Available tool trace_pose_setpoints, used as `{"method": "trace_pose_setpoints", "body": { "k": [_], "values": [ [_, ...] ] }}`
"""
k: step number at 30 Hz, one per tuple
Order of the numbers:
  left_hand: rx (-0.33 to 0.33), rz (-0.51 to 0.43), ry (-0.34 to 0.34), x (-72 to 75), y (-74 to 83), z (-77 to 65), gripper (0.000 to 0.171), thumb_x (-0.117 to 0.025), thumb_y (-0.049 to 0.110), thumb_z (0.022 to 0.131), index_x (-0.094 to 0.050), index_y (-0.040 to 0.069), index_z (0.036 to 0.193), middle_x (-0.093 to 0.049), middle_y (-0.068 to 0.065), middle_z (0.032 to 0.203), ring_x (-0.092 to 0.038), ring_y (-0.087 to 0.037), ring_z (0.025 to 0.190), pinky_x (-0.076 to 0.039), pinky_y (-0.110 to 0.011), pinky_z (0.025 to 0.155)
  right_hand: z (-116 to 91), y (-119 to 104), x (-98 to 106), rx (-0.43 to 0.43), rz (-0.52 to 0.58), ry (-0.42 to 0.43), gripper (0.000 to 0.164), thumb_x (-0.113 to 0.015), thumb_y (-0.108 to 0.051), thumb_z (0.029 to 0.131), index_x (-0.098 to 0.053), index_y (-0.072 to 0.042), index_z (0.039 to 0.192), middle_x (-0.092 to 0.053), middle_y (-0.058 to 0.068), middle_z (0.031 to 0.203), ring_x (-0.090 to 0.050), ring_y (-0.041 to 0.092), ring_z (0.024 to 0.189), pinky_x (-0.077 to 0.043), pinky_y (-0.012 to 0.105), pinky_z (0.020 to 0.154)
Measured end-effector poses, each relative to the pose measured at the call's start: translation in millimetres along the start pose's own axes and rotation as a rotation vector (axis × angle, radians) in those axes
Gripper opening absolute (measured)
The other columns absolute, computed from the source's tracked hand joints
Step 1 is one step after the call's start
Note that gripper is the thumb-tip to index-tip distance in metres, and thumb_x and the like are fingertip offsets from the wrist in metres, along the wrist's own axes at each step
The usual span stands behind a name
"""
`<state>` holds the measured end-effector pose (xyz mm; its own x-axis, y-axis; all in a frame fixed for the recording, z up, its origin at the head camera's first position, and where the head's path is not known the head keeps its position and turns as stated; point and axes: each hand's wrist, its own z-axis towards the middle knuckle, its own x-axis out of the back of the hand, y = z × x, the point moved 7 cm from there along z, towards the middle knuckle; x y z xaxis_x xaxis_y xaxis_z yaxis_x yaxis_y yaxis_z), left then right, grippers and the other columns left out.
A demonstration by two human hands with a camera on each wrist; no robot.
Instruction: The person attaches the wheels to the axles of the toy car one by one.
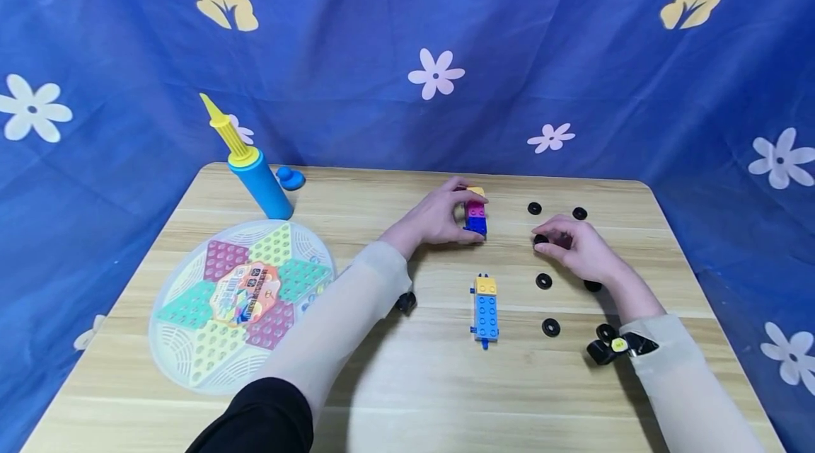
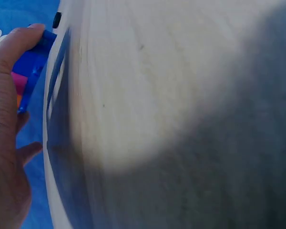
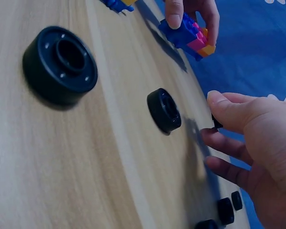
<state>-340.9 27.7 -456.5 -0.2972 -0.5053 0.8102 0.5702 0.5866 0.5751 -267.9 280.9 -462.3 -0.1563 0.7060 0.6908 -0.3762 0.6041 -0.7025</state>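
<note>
My left hand [image 1: 439, 216] grips a small block vehicle [image 1: 476, 216] by its ends, thumb at the blue end and fingers at the yellow end, with a pink block between. In the right wrist view the thumb lies against the vehicle's blue part [image 3: 180, 33]. Between the thumb and fingers of my right hand [image 1: 582, 249] is a small black wheel [image 1: 540, 240], mostly covered by the fingers in the right wrist view. A longer block base [image 1: 487, 311], light blue with a yellow end and dark blue axle pegs, lies on the table nearer to me.
Several loose black wheels lie around the right hand, among them a near wheel [image 1: 550, 327] and a far wheel [image 1: 535, 208]. To the left are a round game board [image 1: 185, 361], a blue pump [image 1: 262, 187] with a yellow nozzle, and a small blue piece [image 1: 290, 178].
</note>
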Motion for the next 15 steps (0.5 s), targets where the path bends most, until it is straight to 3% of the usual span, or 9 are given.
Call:
{"method": "trace_pose_setpoints", "body": {
  "k": [4, 8, 12, 15],
  "values": [
    [-0.024, -0.011, 0.047, 3.8, 4.8, -4.2, 0.101, -0.095, 0.055, 0.074, -0.045, 0.033, 0.16, -0.047, 0.004, 0.152, -0.051, -0.02, 0.135, -0.043, -0.044, 0.115, -1, -4, 3, 0.0, 0.018, 0.003, 0.024, -0.08, -0.008, 0.096, -0.076, -0.002, 0.119, -0.07, 0.006, 0.112, -0.065, 0.021, 0.08, -0.055, 0.026, 0.066],
    [-0.039, -0.001, 0.052, 5.0, 10.4, -7.3, 0.114, -0.096, 0.055, 0.073, -0.033, 0.034, 0.165, -0.048, 0.008, 0.152, -0.05, -0.016, 0.137, -0.041, -0.043, 0.117, -2, -10, 6, 0.012, 0.028, 0.005, 0.025, -0.08, -0.009, 0.096, -0.076, -0.003, 0.12, -0.071, 0.006, 0.115, -0.066, 0.02, 0.08, -0.057, 0.027, 0.066],
    [-0.042, -0.054, 0.054, 7.0, 15.4, -10.8, 0.115, -0.099, 0.047, 0.072, -0.032, 0.035, 0.165, -0.046, 0.008, 0.154, -0.051, -0.016, 0.137, -0.042, -0.042, 0.116, -3, -21, 10, 0.055, 0.027, 0.025, 0.024, -0.081, -0.008, 0.096, -0.076, -0.004, 0.119, -0.072, 0.005, 0.115, -0.067, 0.018, 0.082, -0.056, 0.024, 0.072],
    [-0.063, -0.18, 0.05, 7.5, 18.7, -13.1, 0.108, -0.101, 0.031, 0.074, -0.039, 0.027, 0.163, -0.041, 0.005, 0.156, -0.055, -0.02, 0.133, -0.05, -0.039, 0.11, -3, -30, 13, 0.092, 0.031, 0.042, 0.022, -0.081, -0.006, 0.095, -0.077, -0.004, 0.116, -0.072, 0.005, 0.114, -0.068, 0.017, 0.083, -0.056, 0.022, 0.075]
  ]
}}
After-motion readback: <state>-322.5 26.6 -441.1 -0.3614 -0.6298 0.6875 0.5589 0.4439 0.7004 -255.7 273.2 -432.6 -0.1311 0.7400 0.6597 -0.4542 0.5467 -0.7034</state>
